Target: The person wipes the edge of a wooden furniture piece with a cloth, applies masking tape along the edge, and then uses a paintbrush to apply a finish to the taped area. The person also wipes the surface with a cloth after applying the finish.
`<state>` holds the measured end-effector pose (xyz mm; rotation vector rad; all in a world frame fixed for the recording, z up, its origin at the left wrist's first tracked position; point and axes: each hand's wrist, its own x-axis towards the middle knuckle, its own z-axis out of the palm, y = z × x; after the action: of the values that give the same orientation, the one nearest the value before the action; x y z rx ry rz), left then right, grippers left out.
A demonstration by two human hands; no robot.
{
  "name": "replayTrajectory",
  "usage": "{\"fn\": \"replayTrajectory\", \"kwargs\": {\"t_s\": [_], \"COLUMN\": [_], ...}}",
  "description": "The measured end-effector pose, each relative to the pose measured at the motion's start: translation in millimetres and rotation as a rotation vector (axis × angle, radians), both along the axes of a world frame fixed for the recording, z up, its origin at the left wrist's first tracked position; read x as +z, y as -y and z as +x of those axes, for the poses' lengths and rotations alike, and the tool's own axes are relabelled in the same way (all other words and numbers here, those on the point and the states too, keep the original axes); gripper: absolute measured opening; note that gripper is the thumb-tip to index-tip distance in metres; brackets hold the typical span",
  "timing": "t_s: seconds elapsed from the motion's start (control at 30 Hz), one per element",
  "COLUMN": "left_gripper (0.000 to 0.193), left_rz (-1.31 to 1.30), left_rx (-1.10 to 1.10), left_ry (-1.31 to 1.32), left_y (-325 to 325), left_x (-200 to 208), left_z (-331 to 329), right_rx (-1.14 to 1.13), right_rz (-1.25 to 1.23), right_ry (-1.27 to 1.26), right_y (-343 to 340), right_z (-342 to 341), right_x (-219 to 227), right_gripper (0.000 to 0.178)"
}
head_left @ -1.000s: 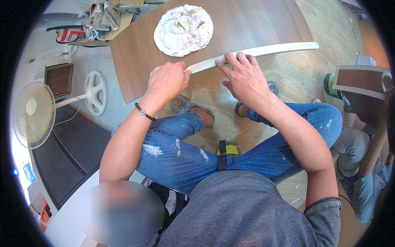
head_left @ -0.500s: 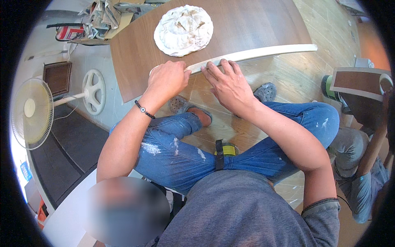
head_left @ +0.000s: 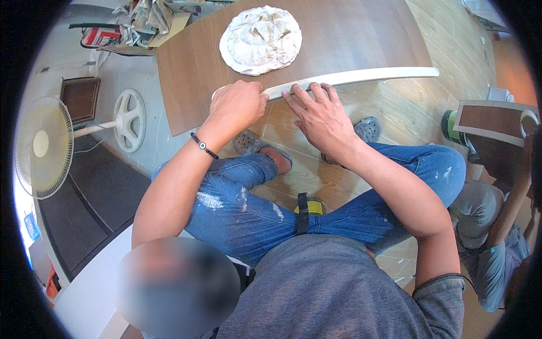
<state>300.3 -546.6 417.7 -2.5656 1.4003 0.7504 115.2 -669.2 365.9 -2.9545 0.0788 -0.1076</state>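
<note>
Here, my left hand [head_left: 240,104] closes around the end of the white edge strip [head_left: 361,75] lying along the near edge of the brown board [head_left: 339,39], while my right hand [head_left: 319,113] presses it flat, fingers spread, for steadiness.

Two bare hands [head_left: 240,104] at twelve o'clock, one brown wooden board [head_left: 350,34], one white crumpled cloth [head_left: 261,39], one white pedestal fan [head_left: 42,147] at nine.

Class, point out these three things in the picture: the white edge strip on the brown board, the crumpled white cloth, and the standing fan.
white edge strip [head_left: 384,73], head view, bare stretch right of the hands.
crumpled white cloth [head_left: 261,39], head view, its middle.
standing fan [head_left: 42,146], head view, hub of the grille.
</note>
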Motion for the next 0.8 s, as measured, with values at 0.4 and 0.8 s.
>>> {"fn": "replayTrajectory", "kwargs": {"t_s": [0.4,0.8], "left_gripper": [0.032,0.050], "left_rz": [-0.027,-0.316], "left_rx": [-0.017,-0.007], "left_ry": [0.034,-0.173], "left_y": [-3.3,-45.3], "left_x": [-3.7,16.5], "left_z": [-2.2,9.6], "right_rx": [-0.007,0.035], "right_rz": [-0.095,-0.115], "right_ry": [0.017,-0.022], "right_y": [-16.6,-13.8], "right_z": [12.0,17.7], "right_x": [-2.7,7.4], "right_gripper": [0.057,0.060]}}
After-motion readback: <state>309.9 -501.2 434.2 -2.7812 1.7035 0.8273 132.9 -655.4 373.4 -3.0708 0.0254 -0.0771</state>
